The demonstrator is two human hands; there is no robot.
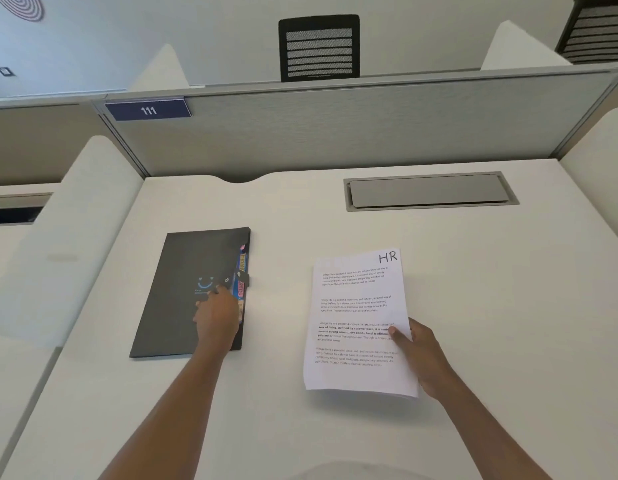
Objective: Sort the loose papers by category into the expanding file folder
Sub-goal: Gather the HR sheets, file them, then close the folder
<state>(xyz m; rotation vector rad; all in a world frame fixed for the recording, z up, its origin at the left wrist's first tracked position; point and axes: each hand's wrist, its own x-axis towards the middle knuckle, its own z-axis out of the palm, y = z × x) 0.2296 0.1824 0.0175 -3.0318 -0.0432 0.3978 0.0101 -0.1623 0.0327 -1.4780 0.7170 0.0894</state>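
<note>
Left hand pinches clasp strap of black folder, smiley logo, tabletop left side. Right hand pinches papers marked "HR", thumb on top. Partition sign: "111".

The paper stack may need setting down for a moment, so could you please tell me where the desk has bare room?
Widest: right of the papers, in front of the gray hatch. Also the strip between folder and papers, and behind the folder up to the partition. Crowded: the folder's right edge, where the left hand pinches the clasp.
</note>
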